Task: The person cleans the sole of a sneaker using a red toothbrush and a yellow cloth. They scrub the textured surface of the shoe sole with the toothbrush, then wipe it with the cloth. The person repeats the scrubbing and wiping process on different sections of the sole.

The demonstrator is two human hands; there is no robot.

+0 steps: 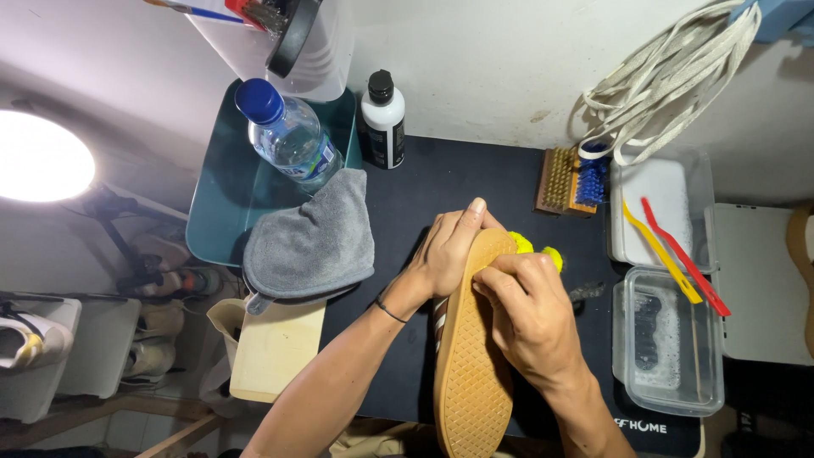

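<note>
Both hands grip the shoe point(471, 365) at centre frame, sole up: left hand point(447, 251) wraps the toe, right hand point(527, 318) presses a yellow scrubber point(532, 246); steadying it firmly likely helps.

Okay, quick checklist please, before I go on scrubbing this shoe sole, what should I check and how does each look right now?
1. Shoe held firm: ok, left hand grips its toe end, sole up.
2. Brush in hand: ok, right hand is closed on a yellow tool at the sole's tip; its bristles are hidden.
3. Soapy water within reach: ok, clear tub with suds stands open to the right.
4. Cloth handy: ok, grey cloth lies over the teal tray.
5. Bottles capped: ok, water bottle and white bottle both have caps on.
6. Sole clean: cannot tell.
</note>
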